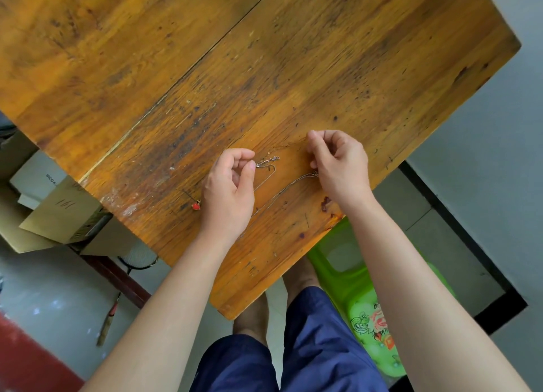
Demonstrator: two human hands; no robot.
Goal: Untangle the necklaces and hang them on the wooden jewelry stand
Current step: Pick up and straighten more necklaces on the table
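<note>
Pinching clasp end with left hand; pinching chain with right hand, slightly higher, right of centre; got necklaces running diagonally between them, equally reachable

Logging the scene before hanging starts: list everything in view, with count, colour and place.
table: one, orange-brown wood, upper view.
necklaces: count unclear, thin silvery and gold chains, on table's near end.
pendant: one, red, on table left of necklaces.
cardboard boxes: several, tan, under table's left edge.
racket: one, dark, floor under table.
stool: one, green, right of legs.
shorts: one pair, dark blue, bottom.
left hand: one, pinches a chain end.
right hand: one, pinches the chains.
</note>
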